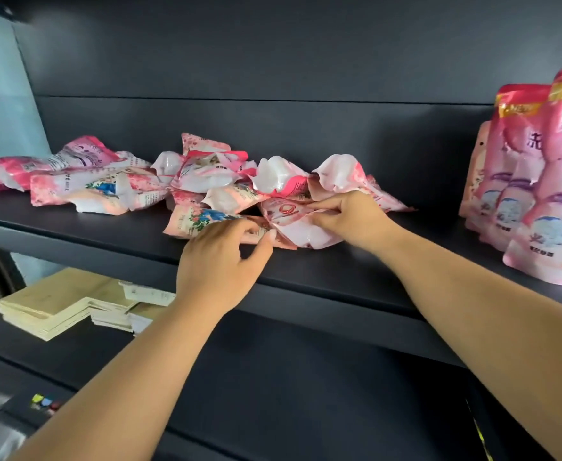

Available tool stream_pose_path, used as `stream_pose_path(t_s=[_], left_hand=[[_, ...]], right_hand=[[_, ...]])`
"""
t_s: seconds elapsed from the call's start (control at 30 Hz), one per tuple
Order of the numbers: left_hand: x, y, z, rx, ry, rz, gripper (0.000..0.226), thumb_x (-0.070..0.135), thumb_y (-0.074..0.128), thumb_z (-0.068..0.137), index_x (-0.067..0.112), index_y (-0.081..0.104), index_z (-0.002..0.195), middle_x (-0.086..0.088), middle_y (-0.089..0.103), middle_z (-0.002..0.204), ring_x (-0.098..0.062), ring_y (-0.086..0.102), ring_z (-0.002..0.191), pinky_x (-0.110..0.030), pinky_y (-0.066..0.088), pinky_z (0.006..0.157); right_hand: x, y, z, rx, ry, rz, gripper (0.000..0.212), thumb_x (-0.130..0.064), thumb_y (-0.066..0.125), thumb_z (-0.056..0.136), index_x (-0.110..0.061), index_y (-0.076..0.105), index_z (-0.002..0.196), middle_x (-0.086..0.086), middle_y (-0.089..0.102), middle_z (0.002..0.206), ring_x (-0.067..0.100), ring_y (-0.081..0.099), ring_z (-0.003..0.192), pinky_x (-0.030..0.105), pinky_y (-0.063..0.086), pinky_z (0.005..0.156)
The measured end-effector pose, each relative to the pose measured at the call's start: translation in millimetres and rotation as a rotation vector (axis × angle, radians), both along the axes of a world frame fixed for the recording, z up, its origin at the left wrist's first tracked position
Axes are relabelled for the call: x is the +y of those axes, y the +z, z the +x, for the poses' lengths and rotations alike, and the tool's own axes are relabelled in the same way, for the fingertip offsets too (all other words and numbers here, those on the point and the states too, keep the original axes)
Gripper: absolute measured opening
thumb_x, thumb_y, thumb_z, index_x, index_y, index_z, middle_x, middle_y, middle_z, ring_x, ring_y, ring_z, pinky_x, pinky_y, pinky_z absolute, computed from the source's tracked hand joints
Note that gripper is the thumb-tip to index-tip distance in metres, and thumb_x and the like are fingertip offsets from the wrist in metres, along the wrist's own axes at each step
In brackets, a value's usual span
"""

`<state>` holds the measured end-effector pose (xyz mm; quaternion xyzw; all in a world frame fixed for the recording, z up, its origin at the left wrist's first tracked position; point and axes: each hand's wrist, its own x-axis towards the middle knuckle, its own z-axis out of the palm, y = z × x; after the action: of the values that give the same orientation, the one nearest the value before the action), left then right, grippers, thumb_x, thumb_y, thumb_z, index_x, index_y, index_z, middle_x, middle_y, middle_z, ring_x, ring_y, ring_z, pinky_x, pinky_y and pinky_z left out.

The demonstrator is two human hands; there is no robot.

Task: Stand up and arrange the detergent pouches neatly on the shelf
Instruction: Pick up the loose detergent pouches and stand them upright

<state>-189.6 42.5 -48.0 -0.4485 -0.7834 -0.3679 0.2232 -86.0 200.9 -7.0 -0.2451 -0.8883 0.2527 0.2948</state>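
Note:
Several pink detergent pouches lie flat in a jumbled heap (206, 181) along the dark shelf (306, 271). At the heap's front lies one crumpled pouch (302, 227). My left hand (221, 261) pinches its left edge with fingers and thumb. My right hand (349, 214) pinches its upper right part. Several more pouches stand upright (539, 194) in a tight group at the shelf's right end.
More flat pouches (73, 181) stretch to the shelf's left end. On the lower shelf at the left sit stacks of beige flat packets (60, 304). A dark box with coloured marks (36, 407) lies at bottom left. The shelf's back panel is dark.

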Motion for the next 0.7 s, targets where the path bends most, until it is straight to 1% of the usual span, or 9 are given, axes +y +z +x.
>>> stream_pose_path(t_s=[0.1, 0.23, 0.3, 0.37, 0.43, 0.5, 0.53, 0.6, 0.7], left_hand=[[-4.6, -0.5, 3.4, -0.043, -0.082, 0.017, 0.07, 0.068, 0.021, 0.074, 0.024, 0.056, 0.116, 0.009, 0.063, 0.112, -0.015, 0.055, 0.105, -0.024, 0.031, 0.077], [-15.7, 7.7, 10.1, -0.174, -0.328, 0.153, 0.061, 0.059, 0.033, 0.078, 0.02, 0.055, 0.12, 0.021, 0.052, 0.113, -0.003, 0.044, 0.111, -0.016, 0.03, 0.087], [-23.2, 8.8, 22.0, -0.111, -0.494, 0.136, 0.06, 0.054, 0.039, 0.078, 0.016, 0.056, 0.12, 0.024, 0.047, 0.116, 0.002, 0.039, 0.115, -0.015, 0.028, 0.098], [-29.1, 5.4, 37.2, 0.025, -0.596, 0.092, 0.057, 0.049, 0.046, 0.078, 0.014, 0.056, 0.122, 0.016, 0.046, 0.125, 0.0, 0.037, 0.123, -0.017, 0.026, 0.105], [-31.8, 1.5, 50.4, 0.079, -0.65, 0.083, 0.056, 0.046, 0.052, 0.077, 0.011, 0.057, 0.121, 0.02, 0.045, 0.124, 0.012, 0.037, 0.12, -0.007, 0.025, 0.102], [-35.9, -2.1, 56.2, -0.021, -0.708, 0.033, 0.054, 0.048, 0.054, 0.075, 0.021, 0.056, 0.121, 0.029, 0.042, 0.121, 0.024, 0.035, 0.115, -0.001, 0.026, 0.097], [-38.6, -4.3, 57.6, -0.053, -0.729, -0.016, 0.052, 0.052, 0.054, 0.073, 0.032, 0.051, 0.122, 0.032, 0.039, 0.122, 0.026, 0.031, 0.116, 0.0, 0.024, 0.098], [-43.0, -7.1, 57.8, -0.006, -0.702, -0.133, 0.056, 0.06, 0.051, 0.069, 0.048, 0.037, 0.121, 0.036, 0.03, 0.128, 0.024, 0.022, 0.122, -0.002, 0.018, 0.102], [-46.3, -6.0, 60.2, 0.078, -0.589, -0.242, 0.063, 0.067, 0.043, 0.066, 0.051, 0.028, 0.125, 0.036, 0.021, 0.13, 0.02, 0.016, 0.123, 0.003, 0.009, 0.098]], right_hand=[[-15.6, 2.7, 16.7, -0.01, 0.031, 0.026, 0.025, -0.018, 0.062, 0.087, -0.015, 0.069, 0.111, -0.01, 0.062, 0.091, 0.002, 0.05, 0.087, -0.004, 0.035, 0.064], [-42.0, 5.5, 46.3, 0.048, 0.079, -0.061, 0.023, -0.016, 0.067, 0.084, -0.013, 0.071, 0.106, -0.013, 0.063, 0.09, -0.001, 0.054, 0.089, -0.001, 0.039, 0.072], [-54.4, 0.9, 61.6, 0.099, 0.116, -0.082, 0.022, -0.015, 0.069, 0.081, -0.014, 0.072, 0.103, -0.01, 0.067, 0.096, 0.0, 0.058, 0.095, 0.005, 0.043, 0.081], [-64.0, -4.9, 79.3, 0.144, 0.187, -0.117, 0.017, -0.013, 0.071, 0.079, -0.02, 0.073, 0.094, -0.015, 0.069, 0.091, -0.004, 0.061, 0.091, 0.008, 0.046, 0.082], [-74.2, -10.1, 97.1, 0.156, 0.246, -0.171, 0.02, -0.012, 0.072, 0.077, -0.03, 0.069, 0.085, -0.024, 0.067, 0.08, -0.012, 0.061, 0.081, 0.006, 0.045, 0.076], [-79.9, -15.6, 109.6, 0.102, 0.248, -0.094, 0.023, -0.022, 0.075, 0.074, -0.03, 0.067, 0.095, -0.023, 0.065, 0.089, -0.01, 0.059, 0.085, 0.007, 0.042, 0.078], [-80.5, -18.3, 113.4, 0.032, 0.205, 0.025, 0.036, -0.035, 0.077, 0.071, -0.027, 0.066, 0.104, -0.019, 0.062, 0.097, -0.005, 0.057, 0.092, 0.011, 0.04, 0.082], [-79.6, -23.7, 117.4, -0.092, 0.12, 0.204, 0.075, -0.065, 0.063, 0.059, -0.023, 0.059, 0.12, -0.014, 0.055, 0.112, 0.006, 0.05, 0.105, 0.022, 0.038, 0.093], [-80.5, -26.8, 121.6, -0.235, -0.015, 0.231, 0.097, -0.082, 0.049, 0.057, -0.027, 0.041, 0.137, -0.01, 0.049, 0.132, 0.013, 0.043, 0.124, 0.041, 0.029, 0.109]])
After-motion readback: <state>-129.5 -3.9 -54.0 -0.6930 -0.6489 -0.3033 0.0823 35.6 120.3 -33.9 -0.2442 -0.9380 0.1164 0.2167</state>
